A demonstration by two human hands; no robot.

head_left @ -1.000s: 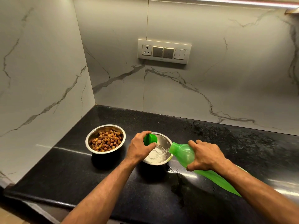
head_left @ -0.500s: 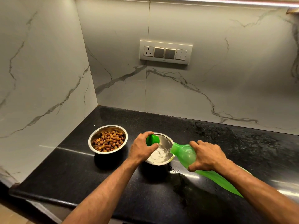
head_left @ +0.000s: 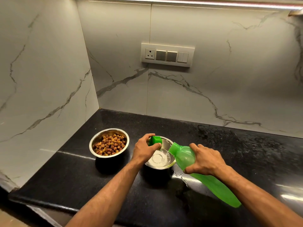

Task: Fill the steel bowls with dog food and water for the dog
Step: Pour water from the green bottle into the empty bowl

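Two steel bowls sit on the black speckled table (head_left: 246, 153) in the corner formed by two marble-patterned walls. Left bowl (head_left: 93, 143): holds brown and tan dog food (head_left: 109, 145), piled roughly to mid-depth, rim clear. Right bowl (head_left: 167, 143): just beside the first, not touching it; clear water (head_left: 159, 158) covers the bottom, surface rippled. Right hand (head_left: 207, 161) is wrapped around the upper body of a green translucent bottle (head_left: 211, 182), fingers over the top, thumb underneath, grip closed. Bottle is tilted steeply, base raised toward the person, open neck down over the near-right rim of the water bowl; a thin stream of water passes from the neck into the bowl. Left hand (head_left: 144, 149) is at the far-left rim of the same bowl, fingers curled shut around a green cap (head_left: 156, 140) pinched between thumb and fingertips; whether the hand also touches the rim cannot be told. Wet patches and droplets (head_left: 181, 177) lie on the table beside and in front of the water bowl, under the bottle. A switch plate with one socket (head_left: 167, 54) is mounted on the back wall above the bowls.
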